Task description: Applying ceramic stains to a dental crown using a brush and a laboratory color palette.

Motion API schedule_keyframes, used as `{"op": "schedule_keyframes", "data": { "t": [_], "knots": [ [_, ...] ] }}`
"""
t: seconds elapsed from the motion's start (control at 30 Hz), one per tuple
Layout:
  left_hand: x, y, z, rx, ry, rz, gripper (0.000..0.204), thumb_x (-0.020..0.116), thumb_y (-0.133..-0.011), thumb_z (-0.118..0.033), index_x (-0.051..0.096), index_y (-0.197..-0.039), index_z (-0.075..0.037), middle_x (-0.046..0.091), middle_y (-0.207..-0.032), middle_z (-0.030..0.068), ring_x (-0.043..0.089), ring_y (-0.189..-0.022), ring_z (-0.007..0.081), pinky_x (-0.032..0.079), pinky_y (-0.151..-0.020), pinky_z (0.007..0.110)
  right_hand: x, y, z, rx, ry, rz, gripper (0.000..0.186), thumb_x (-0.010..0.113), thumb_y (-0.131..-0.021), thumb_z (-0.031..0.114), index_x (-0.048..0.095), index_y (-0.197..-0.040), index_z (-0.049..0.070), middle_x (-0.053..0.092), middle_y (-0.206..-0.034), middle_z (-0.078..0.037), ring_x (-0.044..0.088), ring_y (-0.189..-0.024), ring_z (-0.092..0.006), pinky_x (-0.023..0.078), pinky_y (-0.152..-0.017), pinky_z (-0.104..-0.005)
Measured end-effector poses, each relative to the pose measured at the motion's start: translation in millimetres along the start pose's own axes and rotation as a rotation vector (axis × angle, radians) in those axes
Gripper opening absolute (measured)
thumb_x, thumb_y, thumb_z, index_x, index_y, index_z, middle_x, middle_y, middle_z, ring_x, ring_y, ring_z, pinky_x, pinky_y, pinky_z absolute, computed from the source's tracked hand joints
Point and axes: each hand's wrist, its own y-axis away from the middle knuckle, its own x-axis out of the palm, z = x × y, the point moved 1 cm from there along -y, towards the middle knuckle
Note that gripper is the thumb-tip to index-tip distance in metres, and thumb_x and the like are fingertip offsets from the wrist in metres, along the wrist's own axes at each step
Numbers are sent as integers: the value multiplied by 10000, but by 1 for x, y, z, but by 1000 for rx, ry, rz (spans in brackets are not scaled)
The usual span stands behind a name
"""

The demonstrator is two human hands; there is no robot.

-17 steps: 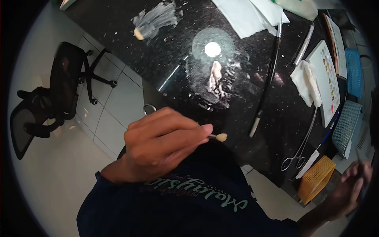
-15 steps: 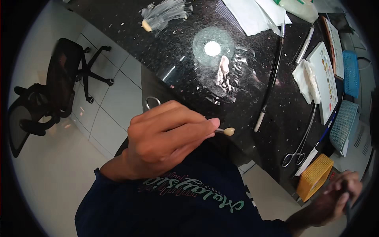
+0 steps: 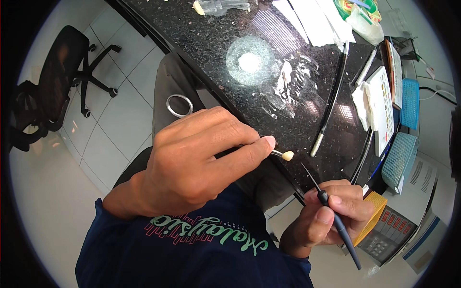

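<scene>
A small cream tooth crown (image 3: 288,156) sits at the tip of slim metal forceps (image 3: 277,153), whose ring handle shows behind my wrist. My left hand (image 3: 201,158) is closed round those forceps, palm down, over the counter's near edge. Between the thumb and fingers of my right hand (image 3: 331,216) is a fine brush (image 3: 342,225) with a dark handle. Its thin tip points up and left, a short gap from the crown. Beyond lie a round glass slab (image 3: 235,67) under a bright glare and a smear of white paste (image 3: 284,79).
A long black brush (image 3: 331,101) lies across the dark speckled counter. To the right are a crumpled tissue (image 3: 363,108), a white card with coloured dots (image 3: 384,120), a teal basket (image 3: 401,161) and a yellow basket (image 3: 377,211). An office chair (image 3: 62,72) stands at the left.
My right hand has come in from the far right with the brush, near the crown. My left hand and the crown have shifted slightly right. The view has turned a little.
</scene>
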Motion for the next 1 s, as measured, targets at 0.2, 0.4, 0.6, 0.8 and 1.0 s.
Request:
{"op": "schedule_keyframes", "data": {
  "t": [0.2,0.4,0.6,0.8,1.0],
  "knots": [
    [0,-2,-3,-5,-22,27,247,723,-615,9,703,-861,-1,611,-689,60,570,-584,154,433,-455,223,-2,-2,-5,-25,14,75,249,630,-740,13,490,-942,-28,536,-726,-108,539,-488,-129,492,-445,-237],
    [2,1,0,13,-8,1,265,717,-612,-4,706,-877,3,604,-691,64,561,-577,150,428,-452,213,-1,-1,-2,6,72,86,255,639,-722,9,523,-945,-31,544,-734,-103,555,-533,-142,497,-500,-236],
    [1,-1,-2,8,-19,18,271,714,-612,-4,707,-883,1,602,-695,67,560,-581,154,436,-454,215,1,2,-1,23,82,56,250,643,-709,3,530,-929,-32,547,-724,-103,560,-547,-144,492,-499,-232],
    [1,0,-2,12,-22,19,269,716,-612,-8,707,-881,-1,607,-703,68,564,-588,155,443,-457,214,0,0,0,33,98,66,241,643,-704,4,538,-917,-33,551,-718,-102,563,-556,-150,494,-514,-232],
    [1,0,-2,10,-29,18,272,720,-609,-7,707,-881,-3,606,-697,65,565,-582,152,441,-451,209,0,2,0,55,97,50,241,640,-701,4,539,-916,-31,551,-719,-100,564,-564,-147,496,-524,-236]
  ]
}}
